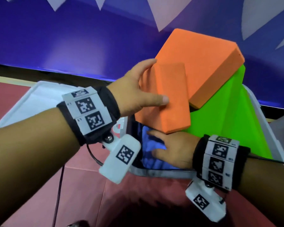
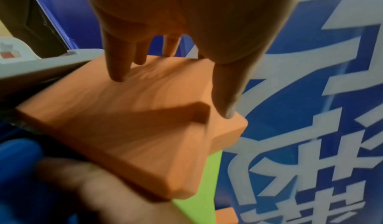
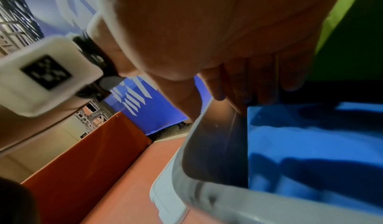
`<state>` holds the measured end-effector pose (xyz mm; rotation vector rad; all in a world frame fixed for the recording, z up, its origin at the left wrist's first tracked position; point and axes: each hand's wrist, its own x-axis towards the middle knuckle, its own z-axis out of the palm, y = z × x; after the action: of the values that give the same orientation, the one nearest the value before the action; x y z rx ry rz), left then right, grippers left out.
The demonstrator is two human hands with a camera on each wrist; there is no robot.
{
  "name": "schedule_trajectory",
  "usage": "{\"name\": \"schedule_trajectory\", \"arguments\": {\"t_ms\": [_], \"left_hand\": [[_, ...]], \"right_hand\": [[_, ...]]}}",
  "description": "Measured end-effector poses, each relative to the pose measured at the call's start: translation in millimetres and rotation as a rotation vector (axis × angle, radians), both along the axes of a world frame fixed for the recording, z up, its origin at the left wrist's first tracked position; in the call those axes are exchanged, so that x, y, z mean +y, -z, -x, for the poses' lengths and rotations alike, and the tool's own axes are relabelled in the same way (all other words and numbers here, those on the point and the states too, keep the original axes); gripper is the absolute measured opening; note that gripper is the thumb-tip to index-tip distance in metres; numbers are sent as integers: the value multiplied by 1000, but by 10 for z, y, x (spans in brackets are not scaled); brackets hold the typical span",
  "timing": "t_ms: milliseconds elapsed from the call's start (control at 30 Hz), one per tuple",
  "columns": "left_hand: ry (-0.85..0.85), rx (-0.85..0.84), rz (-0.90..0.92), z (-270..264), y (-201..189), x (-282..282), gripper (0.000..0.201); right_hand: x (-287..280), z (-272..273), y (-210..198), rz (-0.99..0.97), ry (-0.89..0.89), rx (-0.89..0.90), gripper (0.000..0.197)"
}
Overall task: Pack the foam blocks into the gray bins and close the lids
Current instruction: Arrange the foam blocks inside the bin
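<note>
A gray bin (image 1: 154, 174) stands on the floor with its lid (image 1: 39, 94) swung open to the left. A large green block (image 1: 228, 122) sticks up out of it, and a large orange block (image 1: 198, 63) leans on top of that. My left hand (image 1: 152, 81) lies on a smaller orange block (image 1: 170, 108) tilted over the bin, with straight fingers (image 2: 118, 78) and thumb on its faces. Below it, my right hand (image 1: 159, 145) reaches into the bin, fingers flat on a blue block (image 1: 154, 161). My right fingers (image 3: 259, 80) sit between the bin wall (image 3: 207, 145) and the blue block (image 3: 311, 145).
A blue banner wall (image 1: 72, 38) rises close behind the bin. The floor (image 1: 88, 185) is reddish and a cable (image 1: 59, 185) trails across it. In the right wrist view an orange panel (image 3: 82, 162) stands on the floor to the left of the bin.
</note>
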<state>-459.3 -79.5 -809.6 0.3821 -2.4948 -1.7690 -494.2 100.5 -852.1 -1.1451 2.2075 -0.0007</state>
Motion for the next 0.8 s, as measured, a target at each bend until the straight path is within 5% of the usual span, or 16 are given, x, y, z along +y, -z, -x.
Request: {"name": "schedule_trajectory", "arguments": {"t_ms": [133,333,433,533,667,800], "left_hand": [[-59,-74,92,31,99,13,116],[-270,-93,-392,131,6,-143,101],[-223,-127,-407,79,82,-159,105],[-175,-122,-235,15,205,-140,103],[-186,-71,-179,1,227,-181,88],[-313,10,-207,86,110,-277,72]], "right_hand": [[97,-4,-130,179,56,-63,67],[-2,137,-312,534,90,33,58],[-72,110,-159,344,61,-44,51],[-83,61,49,8,-1,15,51],[-170,147,148,-41,-15,77,50],[-315,162,283,-43,-306,205,39]]}}
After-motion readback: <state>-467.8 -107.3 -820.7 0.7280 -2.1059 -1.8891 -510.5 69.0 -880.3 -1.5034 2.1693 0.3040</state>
